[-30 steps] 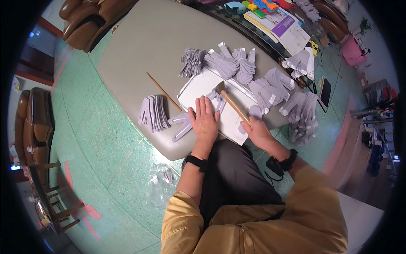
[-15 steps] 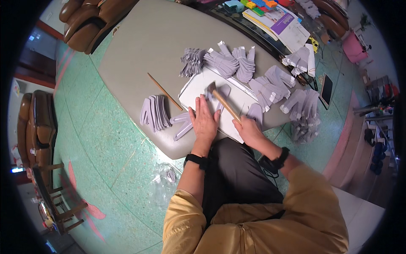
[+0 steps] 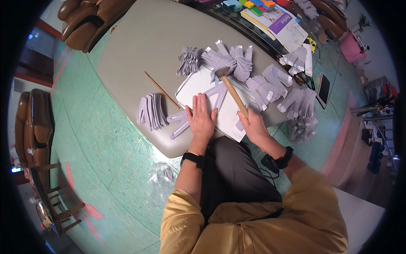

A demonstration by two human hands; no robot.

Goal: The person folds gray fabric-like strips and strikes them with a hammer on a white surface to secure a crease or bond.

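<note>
The lavender strips (image 3: 219,96) lie at mid-frame, partly on a white board (image 3: 230,118), under the flat left hand (image 3: 201,122), its middle fingers together. The right hand (image 3: 256,128) grips a wooden-handled hammer (image 3: 234,94), head raised toward upper centre; contact below it is unclear. Folded bundles (image 3: 243,63) line the board's upper edge; a thin stick (image 3: 162,89) lies left on the grey counter (image 3: 139,46).

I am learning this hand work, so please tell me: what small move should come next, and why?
Probably a light tap of the hammer on the joined end of the lavender strip: the right hand grips the handle with the head near that end, while the left hand lies flat beside it, fingers clear of the head.
</note>
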